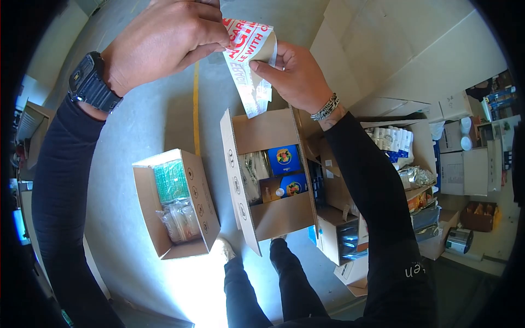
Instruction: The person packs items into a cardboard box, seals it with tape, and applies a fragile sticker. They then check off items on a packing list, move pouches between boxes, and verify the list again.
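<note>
Up in front of me is a piece of printed packing tape (252, 49), white with red lettering that reads in part "WITH C". It is folded over, and a loose end hangs down above an open carton. My left hand (178, 35), wearing a black watch, pinches its upper left edge. My right hand (295, 74), with a chain bracelet at the wrist, grips its right side between thumb and fingers. Below stands the open cardboard box (268, 224), flaps spread, holding blue-and-brown packs (284, 158) and clear plastic-wrapped items (252, 175).
A smaller open carton (199, 224) on the floor at left holds green packs (171, 181) and clear bags (180, 221). Stacked boxes (336, 229) with goods crowd the right side. A yellow line (196, 109) runs along the grey floor. My feet are beside the middle box.
</note>
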`<state>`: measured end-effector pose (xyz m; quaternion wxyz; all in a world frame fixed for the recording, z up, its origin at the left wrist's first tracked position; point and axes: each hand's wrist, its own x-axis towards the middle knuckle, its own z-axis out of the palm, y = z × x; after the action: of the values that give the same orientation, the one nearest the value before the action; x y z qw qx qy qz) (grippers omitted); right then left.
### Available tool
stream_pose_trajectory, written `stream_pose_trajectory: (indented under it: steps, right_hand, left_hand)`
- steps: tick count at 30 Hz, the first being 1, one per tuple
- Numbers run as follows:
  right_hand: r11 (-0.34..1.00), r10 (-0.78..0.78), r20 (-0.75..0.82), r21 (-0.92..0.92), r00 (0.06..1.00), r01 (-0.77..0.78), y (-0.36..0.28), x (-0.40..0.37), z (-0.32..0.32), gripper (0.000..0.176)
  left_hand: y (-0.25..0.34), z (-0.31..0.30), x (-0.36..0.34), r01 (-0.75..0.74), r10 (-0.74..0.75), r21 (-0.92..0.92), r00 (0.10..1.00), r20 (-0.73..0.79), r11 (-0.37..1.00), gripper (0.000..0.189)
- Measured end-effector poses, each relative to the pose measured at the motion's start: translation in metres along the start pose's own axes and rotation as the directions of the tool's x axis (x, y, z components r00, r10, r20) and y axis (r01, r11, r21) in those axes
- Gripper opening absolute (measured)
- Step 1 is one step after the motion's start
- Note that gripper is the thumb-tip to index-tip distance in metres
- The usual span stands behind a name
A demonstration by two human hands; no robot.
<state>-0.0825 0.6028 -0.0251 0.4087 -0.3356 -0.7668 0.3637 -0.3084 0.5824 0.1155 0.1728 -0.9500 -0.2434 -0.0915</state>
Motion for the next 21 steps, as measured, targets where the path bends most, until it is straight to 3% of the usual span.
stream_pose_trajectory:
  steps: [2,4,7,10,11,13,14,15,16,17,18,19,20,21]
  right_hand:
    - [0.999,0.009,-0.002,0.037,1.000,-0.009,-0.007,-0.002,0.000,0.028]
    - [0.997,0.021,-0.003,0.072,1.000,-0.021,-0.006,-0.003,0.002,0.028]
    - [0.995,0.021,-0.018,0.096,1.000,-0.019,0.002,-0.003,0.003,0.028]
    - [0.996,0.028,-0.012,0.088,1.000,-0.027,0.003,-0.005,0.006,0.029]
    - [0.980,0.002,-0.017,0.199,1.000,0.001,0.007,-0.005,0.009,0.031]
    - [0.951,-0.024,-0.023,0.307,0.999,0.030,0.012,-0.008,0.011,0.033]
    - [0.987,-0.018,0.044,0.162,0.999,0.011,0.013,-0.011,0.007,0.035]
    - [1.000,-0.003,0.109,0.013,0.994,0.002,0.014,-0.013,0.004,0.037]
    - [1.000,-0.006,0.108,0.014,0.994,0.004,0.016,-0.013,0.001,0.037]
    - [0.990,0.032,0.157,-0.139,0.987,-0.010,0.019,-0.012,-0.003,0.037]
    - [0.957,0.081,0.202,-0.289,0.976,-0.020,0.023,-0.011,-0.005,0.038]
    - [0.905,-0.038,0.182,-0.410,0.983,0.111,0.036,-0.007,-0.007,0.034]
    - [0.904,-0.039,0.185,-0.412,0.982,0.114,0.045,0.004,-0.017,0.034]
    - [0.783,0.028,0.299,-0.600,0.954,0.165,0.053,0.015,-0.029,0.032]
  left_hand:
    - [0.002,-0.003,-0.001,0.014,-0.014,-0.009,1.000,0.028,1.000,0.009]
    - [0.004,-0.003,-0.003,0.131,-0.126,-0.102,0.991,0.054,0.986,0.010]
    - [-0.002,-0.002,-0.001,0.074,-0.073,-0.205,0.997,0.008,0.976,0.010]
    - [0.011,-0.009,-0.002,0.109,-0.110,-0.131,0.994,-0.003,0.985,0.009]
    - [0.007,-0.005,-0.003,0.110,-0.111,-0.134,0.994,-0.002,0.985,0.009]
    - [-0.004,0.008,-0.008,0.051,-0.074,-0.364,0.996,-0.050,0.930,0.009]
    - [-0.004,0.013,-0.012,0.052,-0.076,-0.364,0.996,-0.050,0.930,0.009]
    - [-0.003,0.018,-0.016,0.162,-0.173,-0.386,0.985,0.007,0.908,0.018]
    - [-0.001,0.022,-0.018,0.269,-0.266,-0.399,0.962,0.065,0.876,0.030]
    - [0.002,0.028,-0.021,0.271,-0.268,-0.396,0.961,0.064,0.877,0.030]
    - [0.008,0.035,-0.024,0.229,-0.270,-0.506,0.963,-0.008,0.832,0.045]
    - [0.016,0.045,-0.028,0.174,-0.277,-0.608,0.957,-0.079,0.775,0.061]
    - [0.026,0.065,-0.039,0.225,-0.548,-0.812,0.825,-0.136,0.539,0.070]
    - [0.044,0.091,-0.053,0.174,-0.777,-0.951,0.622,-0.095,0.256,0.079]
